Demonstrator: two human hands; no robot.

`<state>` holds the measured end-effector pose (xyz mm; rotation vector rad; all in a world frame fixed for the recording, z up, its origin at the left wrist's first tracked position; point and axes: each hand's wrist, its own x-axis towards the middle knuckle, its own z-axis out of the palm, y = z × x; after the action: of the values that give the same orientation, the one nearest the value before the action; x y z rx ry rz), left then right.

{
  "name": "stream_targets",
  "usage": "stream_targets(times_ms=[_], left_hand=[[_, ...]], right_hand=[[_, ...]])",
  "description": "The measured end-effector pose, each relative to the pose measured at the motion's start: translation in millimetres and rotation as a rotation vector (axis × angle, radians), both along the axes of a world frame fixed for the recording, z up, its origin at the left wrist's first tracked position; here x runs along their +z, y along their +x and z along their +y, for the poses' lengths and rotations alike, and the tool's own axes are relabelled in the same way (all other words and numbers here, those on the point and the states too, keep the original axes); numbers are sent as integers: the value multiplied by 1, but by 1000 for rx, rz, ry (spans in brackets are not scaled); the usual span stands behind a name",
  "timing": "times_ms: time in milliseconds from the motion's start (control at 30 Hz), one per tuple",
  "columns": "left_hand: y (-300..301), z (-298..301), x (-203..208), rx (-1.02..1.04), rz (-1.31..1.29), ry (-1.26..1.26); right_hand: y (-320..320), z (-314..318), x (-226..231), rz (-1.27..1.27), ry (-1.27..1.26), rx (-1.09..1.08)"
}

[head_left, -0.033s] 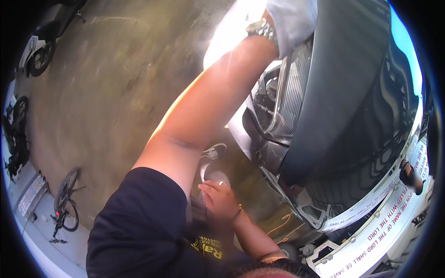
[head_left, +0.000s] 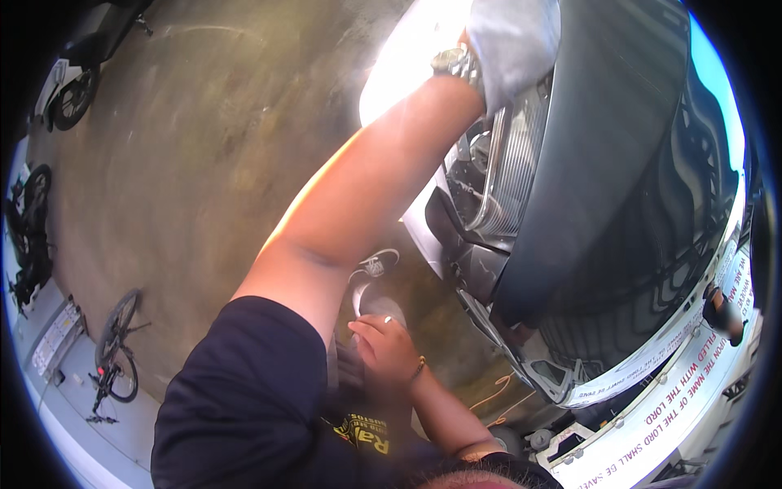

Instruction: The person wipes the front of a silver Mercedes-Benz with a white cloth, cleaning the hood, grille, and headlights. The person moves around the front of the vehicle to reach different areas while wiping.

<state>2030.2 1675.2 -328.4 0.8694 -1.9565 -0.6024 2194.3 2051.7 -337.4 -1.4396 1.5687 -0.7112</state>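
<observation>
My left arm reaches across to the front of a dark car. My left hand (head_left: pixel 465 41) wears a wristwatch at the wrist and is mostly covered by a grey cloth (head_left: pixel 517 41), which it holds against the car by the headlight (head_left: pixel 513 167). The cloth's lower edge overlaps the headlight's top end; my left fingers are hidden under it. Close to my body, in front of my dark shirt, is my right hand (head_left: pixel 389 350), with a ring and a bracelet. Its fingers are curled inward, and what lies inside them, if anything, cannot be seen.
The car's glossy dark hood (head_left: pixel 603 147) fills the right side and mirrors its surroundings. Banners (head_left: pixel 652 424) hang beyond it. An orange cord (head_left: pixel 493 397) lies on the floor. A bicycle (head_left: pixel 118 350) and motorbikes (head_left: pixel 75 98) stand at the left. My shoe (head_left: pixel 377 264) is below me.
The grey cloth has shifted very slightly, its lower edge reaching a little farther down toward the headlight. My right hand stays in place.
</observation>
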Motion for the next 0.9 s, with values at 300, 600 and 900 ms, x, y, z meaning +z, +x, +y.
stream_targets(times_ms=[300,600,900], left_hand=[[67,177,-33,-238,-142,162],[159,217,-32,-231,-99,656],[139,28,-14,-100,-145,327]], right_hand=[[9,36,-21,54,144,46],[24,71,-50,-68,417,38],[27,50,-63,-119,520,-200]])
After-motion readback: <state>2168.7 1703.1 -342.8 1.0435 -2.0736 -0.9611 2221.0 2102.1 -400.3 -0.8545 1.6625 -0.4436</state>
